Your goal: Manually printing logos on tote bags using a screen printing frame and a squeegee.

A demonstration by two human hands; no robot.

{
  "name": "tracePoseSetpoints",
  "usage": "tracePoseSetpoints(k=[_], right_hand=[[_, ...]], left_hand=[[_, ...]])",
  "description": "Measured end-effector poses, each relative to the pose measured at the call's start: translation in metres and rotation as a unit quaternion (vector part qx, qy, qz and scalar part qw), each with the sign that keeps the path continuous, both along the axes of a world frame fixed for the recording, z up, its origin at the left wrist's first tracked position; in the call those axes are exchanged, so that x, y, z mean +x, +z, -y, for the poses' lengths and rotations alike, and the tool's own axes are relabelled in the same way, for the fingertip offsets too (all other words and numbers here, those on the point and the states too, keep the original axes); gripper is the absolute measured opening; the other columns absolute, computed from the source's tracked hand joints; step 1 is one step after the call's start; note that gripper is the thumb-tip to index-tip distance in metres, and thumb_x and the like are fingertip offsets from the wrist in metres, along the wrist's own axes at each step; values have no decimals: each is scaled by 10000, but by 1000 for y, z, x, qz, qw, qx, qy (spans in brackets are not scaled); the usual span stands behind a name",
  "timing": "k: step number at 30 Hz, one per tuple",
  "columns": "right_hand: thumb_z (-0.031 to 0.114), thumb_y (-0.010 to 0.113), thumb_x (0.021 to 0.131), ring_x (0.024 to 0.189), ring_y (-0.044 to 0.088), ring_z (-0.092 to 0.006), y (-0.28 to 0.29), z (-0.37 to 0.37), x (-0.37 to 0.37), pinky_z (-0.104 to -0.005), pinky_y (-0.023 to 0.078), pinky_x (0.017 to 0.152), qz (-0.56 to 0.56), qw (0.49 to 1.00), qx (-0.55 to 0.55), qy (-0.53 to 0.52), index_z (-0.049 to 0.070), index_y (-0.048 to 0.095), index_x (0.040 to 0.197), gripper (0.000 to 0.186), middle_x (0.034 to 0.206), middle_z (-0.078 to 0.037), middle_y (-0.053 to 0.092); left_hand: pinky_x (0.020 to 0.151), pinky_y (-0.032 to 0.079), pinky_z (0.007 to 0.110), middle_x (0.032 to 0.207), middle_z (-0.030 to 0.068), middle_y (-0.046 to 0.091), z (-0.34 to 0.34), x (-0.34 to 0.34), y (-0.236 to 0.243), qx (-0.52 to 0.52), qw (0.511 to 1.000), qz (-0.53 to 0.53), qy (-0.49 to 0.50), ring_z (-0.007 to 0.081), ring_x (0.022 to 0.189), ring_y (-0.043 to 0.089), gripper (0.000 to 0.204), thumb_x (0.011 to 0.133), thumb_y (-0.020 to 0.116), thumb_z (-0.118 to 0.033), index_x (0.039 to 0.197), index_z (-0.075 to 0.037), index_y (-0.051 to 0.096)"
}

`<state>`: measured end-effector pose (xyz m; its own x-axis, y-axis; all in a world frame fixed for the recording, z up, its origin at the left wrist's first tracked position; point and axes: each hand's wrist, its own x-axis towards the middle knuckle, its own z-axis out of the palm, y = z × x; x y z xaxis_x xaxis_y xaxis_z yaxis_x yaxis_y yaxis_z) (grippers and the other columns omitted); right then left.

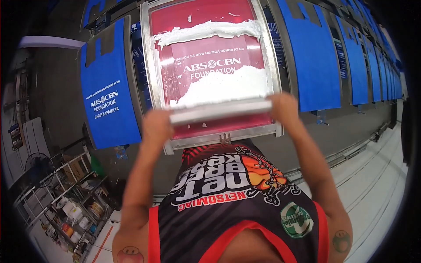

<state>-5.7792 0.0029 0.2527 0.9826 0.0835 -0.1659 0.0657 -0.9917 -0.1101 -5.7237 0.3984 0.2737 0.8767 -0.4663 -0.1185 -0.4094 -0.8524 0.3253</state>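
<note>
Both my hands grip the ends of a long squeegee (219,111), which lies across the near part of a screen-printing frame. My left hand (158,126) is closed round its left end, and my right hand (283,107) round its right end; both are slightly blurred. The printing screen (164,65) has a red mesh with stencilled lettering in a silvery metal frame. A thick heap of white ink (228,87) sits against the far side of the squeegee. Another ridge of white ink (210,31) crosses the mesh near its far end.
A blue bag panel (105,127) with white print lies on the table left of the screen. Several plain blue panels (311,61) lie in a row to the right. Far left stand a shelf rack with bottles (72,215) and a black fan (38,168).
</note>
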Motion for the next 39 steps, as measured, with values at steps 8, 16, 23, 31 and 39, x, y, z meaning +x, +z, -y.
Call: tracePoseSetpoints(k=[8, 16, 23, 31, 39], right_hand=[[189, 661, 721, 749, 676, -288, -3, 4, 166, -414, 542, 675, 96, 993, -73, 6, 183, 692, 940, 221, 802, -95, 691], [122, 615, 721, 807, 647, -281, 16, -12, 26, -435, 511, 717, -30, 999, -28, -11, 159, 704, 904, 207, 842, -93, 679], [102, 658, 680, 778, 652, -277, -4, -10, 115, -395, 527, 665, 58, 997, -27, -48, 168, 702, 901, 235, 801, -79, 683], [239, 829, 569, 959, 640, -313, 18, 15, 268, -439, 527, 795, -69, 994, -77, -22, 123, 650, 1037, 515, 981, -108, 679], [518, 575, 859, 814, 645, -253, 38, -64, -2, -392, 486, 777, -429, 856, 272, -99, -10, 695, 843, 541, 825, -152, 686]], left_hand=[[713, 503, 420, 858, 125, 678, 9, 146, -63, 43, 983, 176, 39, 307, 784, 657, 326, 709, 668, -202, 1028, -134, 687], [705, 513, 414, 797, 138, 647, -12, 12, -11, -33, 999, 14, 26, 327, 771, 638, 342, 593, 700, 7, 922, -89, 702], [667, 513, 429, 745, 109, 650, 3, 88, -61, -59, 978, 197, 34, 316, 701, 640, 255, 651, 603, -81, 897, -92, 667], [811, 514, 423, 954, 156, 686, 82, 247, 3, 240, 969, -59, 28, 329, 911, 655, 418, 656, 763, -303, 1035, -139, 695], [798, 500, 420, 948, 128, 689, 103, 281, 4, -16, 993, 18, -115, 319, 915, 647, 406, 654, 789, -312, 1019, -160, 698]])
